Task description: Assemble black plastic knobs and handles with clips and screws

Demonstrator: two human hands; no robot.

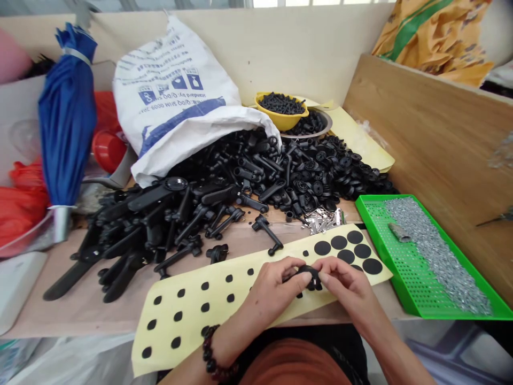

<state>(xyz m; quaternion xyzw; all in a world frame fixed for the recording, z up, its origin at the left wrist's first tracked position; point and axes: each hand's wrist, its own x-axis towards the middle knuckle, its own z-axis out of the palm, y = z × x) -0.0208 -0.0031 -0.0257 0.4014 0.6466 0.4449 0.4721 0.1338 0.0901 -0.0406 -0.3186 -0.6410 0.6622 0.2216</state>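
Note:
Both hands meet over a pale yellow sheet (188, 294) dotted with black round stickers. My left hand (276, 286), with a dark bead bracelet at the wrist, is closed round a small round black plastic part (310, 274). My right hand (344, 283) pinches the same part at its right edge; the fingers cover much of it. Large black discs (345, 251) lie on the sheet's right end, smaller dots on the rest. A black crank handle (267, 234) and a short black plastic piece (217, 253) lie just beyond the sheet.
Black plastic parts (256, 176) spill from a white sack (180, 91). A yellow bowl (281, 123) of black pins sits behind. To the right, a green tray (377, 235) holds small silvery pieces beside a wooden panel (425, 128). Left stands a folded blue umbrella (67, 123).

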